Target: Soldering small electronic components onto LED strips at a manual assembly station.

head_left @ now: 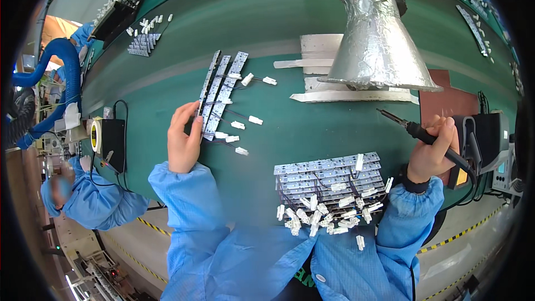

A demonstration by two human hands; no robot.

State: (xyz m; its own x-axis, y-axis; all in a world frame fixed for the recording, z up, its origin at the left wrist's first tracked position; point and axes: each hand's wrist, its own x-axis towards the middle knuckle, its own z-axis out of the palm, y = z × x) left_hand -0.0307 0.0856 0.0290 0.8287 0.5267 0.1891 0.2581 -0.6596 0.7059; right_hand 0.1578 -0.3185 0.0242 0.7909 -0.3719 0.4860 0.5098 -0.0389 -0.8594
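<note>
My left hand [186, 138] has its thumb and fingertips at the lower part of the leftmost narrow LED strip board [209, 81], which looks tipped on its edge. Beside that strip lie two more LED strip boards [228, 92], with thin dark wires ending in white plug connectors [255, 120]. In my right hand [434, 150] is a soldering iron [412, 128], its tip pointing up and left, away from the boards. Nearer to me, a stack of LED strip boards [329, 170] sits with many white connectors [315, 217] heaped along its front edge.
A foil-wrapped fume hood [379, 44] hangs over white-taped blocks [351, 97]. At right stand a soldering iron holder [468, 139] and a control unit [504, 170]. A black box-shaped device [111, 142] is at left. More strips [144, 44] lie far left; a co-worker [95, 198] sits beyond.
</note>
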